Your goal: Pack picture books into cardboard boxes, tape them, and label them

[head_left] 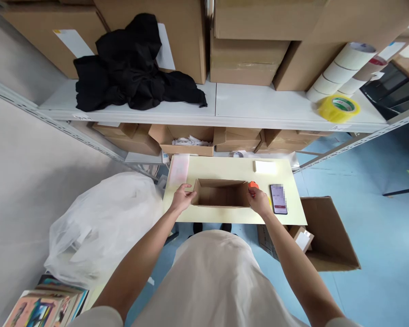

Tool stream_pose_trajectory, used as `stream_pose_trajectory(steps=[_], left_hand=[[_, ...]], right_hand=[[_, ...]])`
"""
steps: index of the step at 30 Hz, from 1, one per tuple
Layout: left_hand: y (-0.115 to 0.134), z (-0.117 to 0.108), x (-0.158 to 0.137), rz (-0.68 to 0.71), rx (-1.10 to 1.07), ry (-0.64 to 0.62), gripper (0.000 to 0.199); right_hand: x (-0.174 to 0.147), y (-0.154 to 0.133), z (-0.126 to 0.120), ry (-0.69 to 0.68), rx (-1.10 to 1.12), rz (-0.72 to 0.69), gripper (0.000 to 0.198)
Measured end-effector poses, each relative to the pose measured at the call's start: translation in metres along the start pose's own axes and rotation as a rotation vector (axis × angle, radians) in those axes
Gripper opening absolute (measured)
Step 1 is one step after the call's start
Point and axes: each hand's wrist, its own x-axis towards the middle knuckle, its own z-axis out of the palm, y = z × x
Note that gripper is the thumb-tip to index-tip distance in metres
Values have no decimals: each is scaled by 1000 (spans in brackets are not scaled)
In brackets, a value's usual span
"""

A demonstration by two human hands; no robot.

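A small open-topped cardboard box stands on the pale yellow table, with nothing visible inside it. My left hand grips its left end between thumb and fingers. At the opposite end, my right hand is closed on the box's right edge. An orange object, perhaps part of a tape dispenser, sits just behind my right hand and is partly hidden. A bit of yellow shows beside that hand. To the right lies a phone with a lit screen.
On the table are a white stack of paper and a pinkish sheet. Behind is a shelf with cartons, black cloth and tape rolls. A large carton stands right; a plastic bag bulges left.
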Motion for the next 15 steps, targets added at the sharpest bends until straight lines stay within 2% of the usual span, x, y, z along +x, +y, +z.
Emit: stream_pose_trajectory(steps=[4,7,11,13,15], left_hand=[[-9,1,4,-95,-74,57,40],[-22,5,3,-169,-109,69,32],[-31,12,-4,-186,-86,86,27],[-28,13,-9,-108,-29,143,33],[-24,14,-13,73,124,152,37]], right_hand=[[2,4,-1,-20,-73,13,25],[5,7,-4,-65,-57,29,26],[6,-3,-3,-97,-171,30,26],[6,-11,-1,-92,-275,64,27],[6,-16,1,-97,-318,72,27]])
